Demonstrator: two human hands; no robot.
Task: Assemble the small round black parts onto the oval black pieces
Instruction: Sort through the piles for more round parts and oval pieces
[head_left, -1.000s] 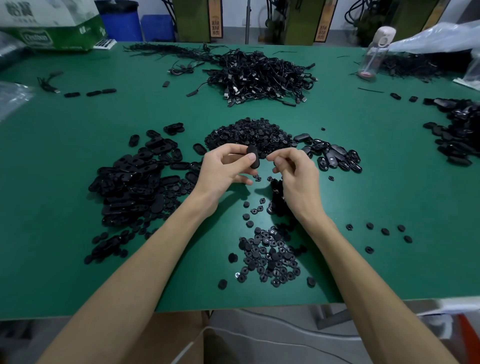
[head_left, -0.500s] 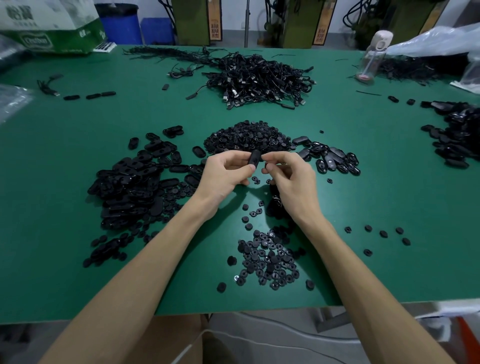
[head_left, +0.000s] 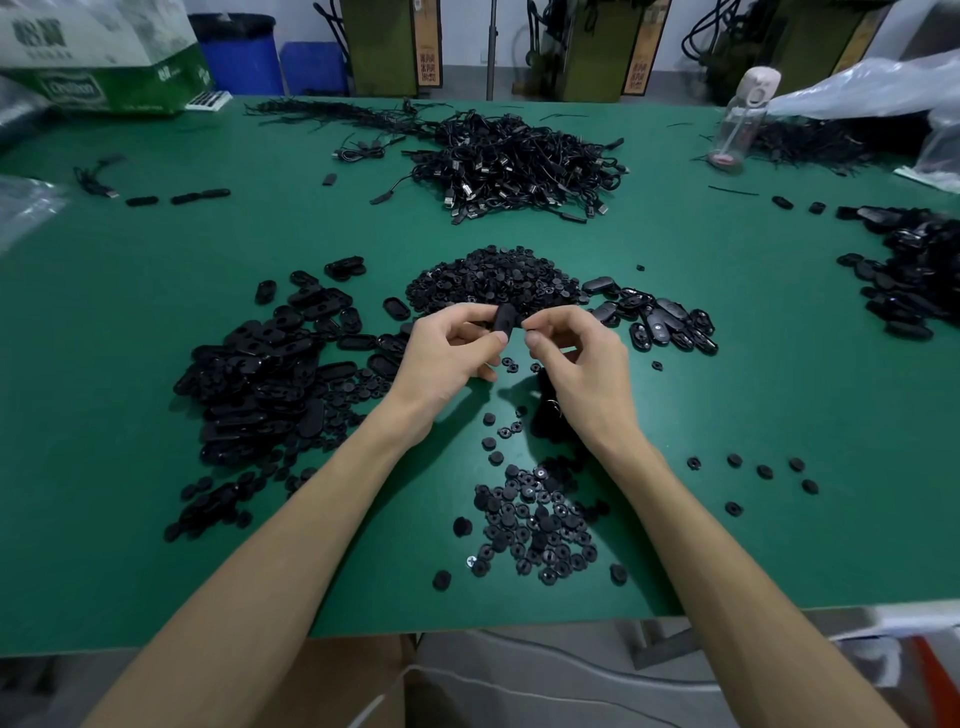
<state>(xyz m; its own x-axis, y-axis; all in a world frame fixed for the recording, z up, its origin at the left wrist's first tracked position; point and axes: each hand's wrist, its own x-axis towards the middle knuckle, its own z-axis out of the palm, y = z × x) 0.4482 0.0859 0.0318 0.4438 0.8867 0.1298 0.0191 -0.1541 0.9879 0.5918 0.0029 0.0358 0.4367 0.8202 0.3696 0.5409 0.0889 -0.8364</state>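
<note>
two bare hands meet above a green table (head_left: 156, 312); the left hand (head_left: 452, 353) pinches an oval black piece (head_left: 505, 319) upright, seemingly steadying it for the right hand (head_left: 576, 358), whose curled fingertips (head_left: 532, 340) touch its edge; whether they hold a round part, i cannot tell

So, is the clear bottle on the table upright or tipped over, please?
Upright: the clear bottle stands on its base on the green table, pale cap uppermost.
</note>
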